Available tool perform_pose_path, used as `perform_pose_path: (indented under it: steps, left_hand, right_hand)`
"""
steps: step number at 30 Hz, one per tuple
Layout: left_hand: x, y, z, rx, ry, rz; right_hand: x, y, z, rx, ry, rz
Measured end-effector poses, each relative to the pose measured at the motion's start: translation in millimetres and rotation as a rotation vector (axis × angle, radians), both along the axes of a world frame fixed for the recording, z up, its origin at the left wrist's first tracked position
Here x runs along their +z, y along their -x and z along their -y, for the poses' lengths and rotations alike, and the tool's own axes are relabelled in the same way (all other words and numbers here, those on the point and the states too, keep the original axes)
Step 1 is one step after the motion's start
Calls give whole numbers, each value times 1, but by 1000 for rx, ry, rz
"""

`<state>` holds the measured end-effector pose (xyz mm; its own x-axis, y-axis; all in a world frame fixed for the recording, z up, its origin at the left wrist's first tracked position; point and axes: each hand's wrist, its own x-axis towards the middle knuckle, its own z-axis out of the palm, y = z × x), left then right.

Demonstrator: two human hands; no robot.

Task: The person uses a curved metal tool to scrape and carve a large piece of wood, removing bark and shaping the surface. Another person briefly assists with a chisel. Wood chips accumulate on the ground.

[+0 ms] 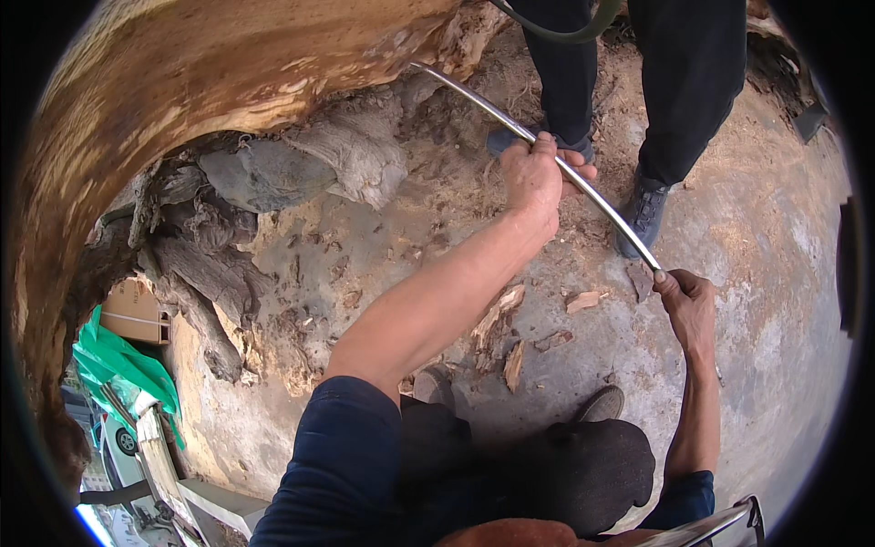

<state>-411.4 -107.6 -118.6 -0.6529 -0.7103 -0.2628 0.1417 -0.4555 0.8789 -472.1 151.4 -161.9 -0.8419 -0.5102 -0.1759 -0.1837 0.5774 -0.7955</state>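
A long, thin, shiny metal rod slants from upper left to lower right in front of me. Its narrow far tip meets, or lies just in front of, the underside of a large peeled tree trunk; I cannot tell whether they touch. My left hand grips the rod near its middle, thumb on top and some fingers stretched beneath. At the near end, my right hand closes round the rod, hiding its end. My left forearm crosses the middle of the view.
Another person in dark trousers and dark shoes stands just beyond the rod. Gnarled roots and a grey stone-like lump lie under the trunk. Wood chips litter the dusty concrete floor. Green sheeting and a cardboard box are at left.
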Motion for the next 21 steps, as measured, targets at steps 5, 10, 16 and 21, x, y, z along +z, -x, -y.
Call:
perform_pose_path:
  steps: [5, 10, 16, 21]
  left_hand:
    - [7, 0, 8, -21, -7, -24]
    - [8, 2, 9, -6, 35, 16]
    - [1, 6, 10, 13, -3, 1]
    - [0, 14, 12, -15, 6, -31]
  right_hand:
    - [-4, 6, 10, 12, 43, -11]
    - [-13, 10, 16, 18, 53, -1]
    - [-18, 6, 15, 3, 93, -109]
    - [-21, 20, 16, -2, 92, -160]
